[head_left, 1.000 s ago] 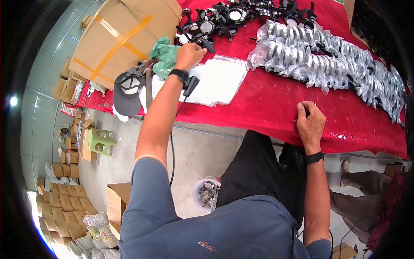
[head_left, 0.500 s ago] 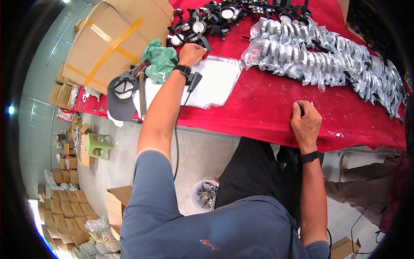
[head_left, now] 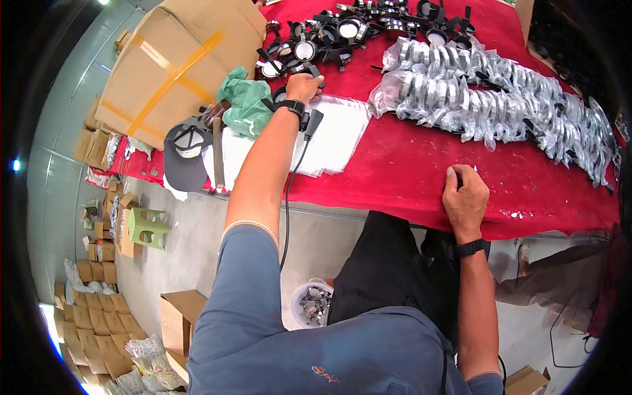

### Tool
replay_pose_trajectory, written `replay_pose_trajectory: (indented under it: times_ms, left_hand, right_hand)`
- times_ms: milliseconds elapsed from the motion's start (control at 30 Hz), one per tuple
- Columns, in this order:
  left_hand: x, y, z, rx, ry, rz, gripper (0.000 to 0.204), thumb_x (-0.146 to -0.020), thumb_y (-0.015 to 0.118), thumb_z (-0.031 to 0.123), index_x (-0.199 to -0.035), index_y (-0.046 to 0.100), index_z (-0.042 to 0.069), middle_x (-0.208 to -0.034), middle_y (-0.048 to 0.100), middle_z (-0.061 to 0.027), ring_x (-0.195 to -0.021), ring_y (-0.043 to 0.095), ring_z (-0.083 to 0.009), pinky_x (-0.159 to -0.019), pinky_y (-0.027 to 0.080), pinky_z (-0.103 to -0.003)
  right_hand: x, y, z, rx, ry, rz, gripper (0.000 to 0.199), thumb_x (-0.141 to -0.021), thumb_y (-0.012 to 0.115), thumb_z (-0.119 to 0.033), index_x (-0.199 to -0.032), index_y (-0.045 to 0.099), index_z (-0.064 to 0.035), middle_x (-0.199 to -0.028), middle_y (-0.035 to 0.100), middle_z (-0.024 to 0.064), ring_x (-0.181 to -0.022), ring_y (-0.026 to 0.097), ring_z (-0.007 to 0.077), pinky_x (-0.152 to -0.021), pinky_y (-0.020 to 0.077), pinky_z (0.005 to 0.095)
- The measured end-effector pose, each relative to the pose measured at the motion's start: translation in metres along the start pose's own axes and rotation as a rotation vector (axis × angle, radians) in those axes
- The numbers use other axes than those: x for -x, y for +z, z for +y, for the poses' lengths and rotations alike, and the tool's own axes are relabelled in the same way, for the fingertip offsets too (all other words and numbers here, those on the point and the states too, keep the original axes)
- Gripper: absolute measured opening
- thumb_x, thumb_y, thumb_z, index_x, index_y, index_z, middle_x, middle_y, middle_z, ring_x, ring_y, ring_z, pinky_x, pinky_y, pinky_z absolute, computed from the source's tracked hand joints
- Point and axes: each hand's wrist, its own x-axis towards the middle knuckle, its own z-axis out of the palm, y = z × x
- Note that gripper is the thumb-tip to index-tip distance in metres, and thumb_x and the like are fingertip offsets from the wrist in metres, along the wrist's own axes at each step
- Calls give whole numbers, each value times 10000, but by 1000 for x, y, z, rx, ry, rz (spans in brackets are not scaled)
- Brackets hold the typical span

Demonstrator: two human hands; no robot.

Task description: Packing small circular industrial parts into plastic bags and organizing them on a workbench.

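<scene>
My left hand (head_left: 305, 87) reaches over the far end of the white plastic bags (head_left: 339, 128), at the near edge of a pile of round metal pieces with black handles (head_left: 304, 51). Its fingers are curled beside a flat black handle (head_left: 314, 70); what they hold, if anything, is hidden. Near the table's front edge, my right hand (head_left: 466, 199) rests on the red cloth (head_left: 401, 171) with its fingers curled in and nothing showing in them. Beyond it lie rows of round metal pieces wrapped in clear plastic (head_left: 474, 102).
Left of the bags are a green plastic bag (head_left: 245, 105), a grey cap (head_left: 186, 155), a hammer-like tool with a wooden handle (head_left: 218, 155) and a large cardboard box (head_left: 158, 85). Below the table stands a white bucket of scraps (head_left: 311, 304). Another person's leg (head_left: 553, 280) shows at right.
My left hand has shifted slightly right, staying by the pile's near edge. The fingers of my right hand have curled in more. The whole view has moved a little.
</scene>
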Motion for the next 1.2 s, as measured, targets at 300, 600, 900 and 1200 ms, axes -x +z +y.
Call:
replay_pose_trajectory:
  times_ms: [300, 600, 900, 1200]
  left_hand:
    - [64, -26, 40, 475, 287, 28, 235, -1033, 740, 219, -1090, 734, -8, -788, 692, -24, -650, 646, -121, -625, 579, -261]
    - [315, 35, -5, 186, 545, -111, 137, -919, 811, 97, -874, 748, -17, -760, 704, -75, -679, 668, -134, -638, 534, -300]
    - [333, 8, -26, -488, 964, -55, 177, -894, 820, 125, -1050, 795, 45, -926, 760, -129, -847, 739, -292, -754, 588, -368]
    - [167, -114, -97, -841, 477, 169, 362, -911, 777, 336, -1070, 805, 12, -1019, 795, -197, -941, 760, -353, -860, 576, -421]
  right_hand:
    - [1, -3, 2, -3, -16, 24, 80, -942, 721, -79, -948, 712, 0, -874, 722, 184, -802, 716, 394, -723, 572, 442]
    - [2, 1, -76, -1031, 186, -425, 496, -1043, 735, -226, -1436, 598, 44, -1241, 726, 128, -1106, 675, 174, -963, 549, 315]
    - [46, -43, -73, -1000, 419, -547, 290, -1068, 649, -136, -1286, 634, 55, -1159, 739, 112, -1069, 694, 150, -957, 553, 317]
    - [75, -69, -26, -1101, 571, -484, 301, -1070, 623, -132, -1295, 588, 65, -1021, 759, 155, -915, 741, 195, -859, 610, 345]
